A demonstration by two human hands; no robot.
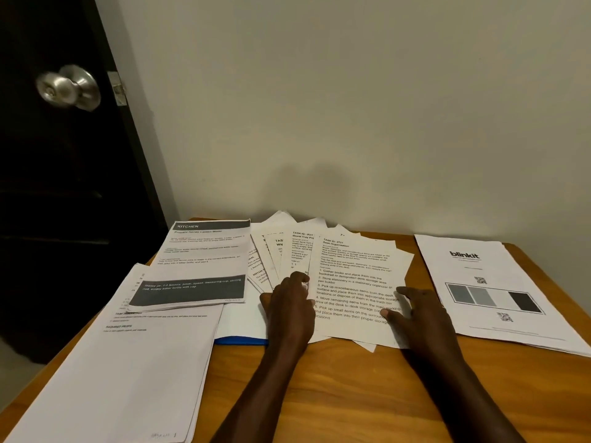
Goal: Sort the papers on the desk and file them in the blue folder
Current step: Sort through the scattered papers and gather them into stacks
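Note:
Several printed sheets lie fanned out [355,276] in the middle of the wooden desk [335,394]. My left hand [289,305] rests flat on the fan's left part, fingers pointing away from me. My right hand [419,318] presses on the top sheet's lower right corner with spread fingers. A sliver of the blue folder [240,340] shows under the papers, left of my left wrist. A "KITCHEN" sheet stack [204,263] lies to the left, overlapping a larger stack [128,362] near the front left edge. A "blinkit" stack [492,292] lies on the right.
The desk stands against a pale wall [351,107]. A dark door with a round metal knob [68,87] is at the left, beside the desk's left edge. Bare wood shows along the desk's front, between and around my forearms.

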